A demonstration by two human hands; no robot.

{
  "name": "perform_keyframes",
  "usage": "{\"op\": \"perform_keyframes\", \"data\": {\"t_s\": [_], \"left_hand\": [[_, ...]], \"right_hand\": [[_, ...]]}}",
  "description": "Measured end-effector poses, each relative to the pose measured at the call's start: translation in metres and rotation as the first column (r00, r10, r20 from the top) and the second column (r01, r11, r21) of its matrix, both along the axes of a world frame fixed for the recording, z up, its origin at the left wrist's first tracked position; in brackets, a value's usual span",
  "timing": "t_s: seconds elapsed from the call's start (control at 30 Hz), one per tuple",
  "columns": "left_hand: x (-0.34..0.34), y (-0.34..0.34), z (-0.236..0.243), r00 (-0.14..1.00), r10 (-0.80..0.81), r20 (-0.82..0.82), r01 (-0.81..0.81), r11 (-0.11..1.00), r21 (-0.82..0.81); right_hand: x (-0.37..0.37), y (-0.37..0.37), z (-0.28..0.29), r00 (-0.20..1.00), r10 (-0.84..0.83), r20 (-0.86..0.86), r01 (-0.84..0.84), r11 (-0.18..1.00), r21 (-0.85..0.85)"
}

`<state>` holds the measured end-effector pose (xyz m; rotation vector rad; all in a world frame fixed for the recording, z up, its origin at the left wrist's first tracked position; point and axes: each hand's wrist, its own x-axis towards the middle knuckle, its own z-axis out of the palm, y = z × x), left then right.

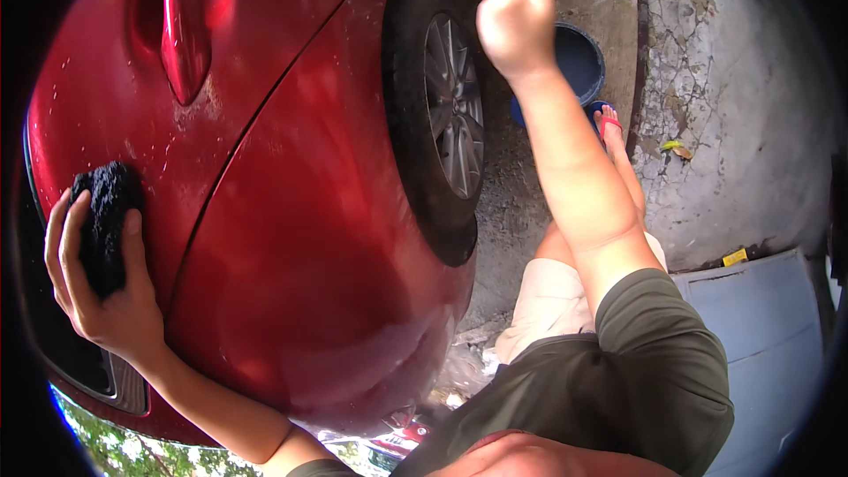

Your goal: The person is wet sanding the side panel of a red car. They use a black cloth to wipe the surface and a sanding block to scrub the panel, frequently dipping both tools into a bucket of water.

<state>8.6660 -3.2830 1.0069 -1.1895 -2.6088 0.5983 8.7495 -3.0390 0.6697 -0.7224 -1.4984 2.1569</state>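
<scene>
I see a bucket (pixel 597 55) right of the wheel (pixel 452 106), contents unclear. Left hand (pixel 110 309) curled round black sponge (pixel 106 221); can't tell right hand's (pixel 517 22) grip.

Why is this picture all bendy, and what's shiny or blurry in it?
In the head view: the fisheye lens bends edges and leaves dark corners; pale reflections shine on the glossy red car; the bare right hand looks bright and soft, maybe motion-blurred; the black, rough-textured pad looks sharper.
</scene>
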Motion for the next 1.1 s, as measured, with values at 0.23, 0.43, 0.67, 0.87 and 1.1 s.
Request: {"op": "perform_keyframes", "data": {"t_s": [0.23,0.43,0.67,0.87,1.1], "left_hand": [[-0.001,0.003,-0.004,0.999,0.014,-0.042,-0.015,0.999,-0.028],[-0.003,0.003,-0.005,1.0,-0.013,-0.016,0.013,1.0,-0.016],[-0.001,0.002,-0.004,1.0,-0.002,0.014,0.002,1.0,0.022],[0.0,0.006,-0.003,0.999,-0.003,-0.04,0.001,0.999,-0.037],[0.0,0.003,-0.004,1.0,0.008,-0.003,-0.008,1.0,0.008]], "right_hand": [[0.037,-0.036,-0.015,0.933,-0.006,-0.359,-0.268,0.653,-0.708],[0.024,-0.057,-0.016,0.868,0.406,-0.285,-0.496,0.735,-0.463],[0.023,-0.061,-0.014,0.927,0.272,-0.26,-0.373,0.579,-0.725],[0.031,-0.062,-0.016,0.989,0.003,-0.146,-0.118,0.601,-0.79],[0.016,-0.079,0.013,0.887,0.353,-0.299,-0.463,0.676,-0.573]]}}
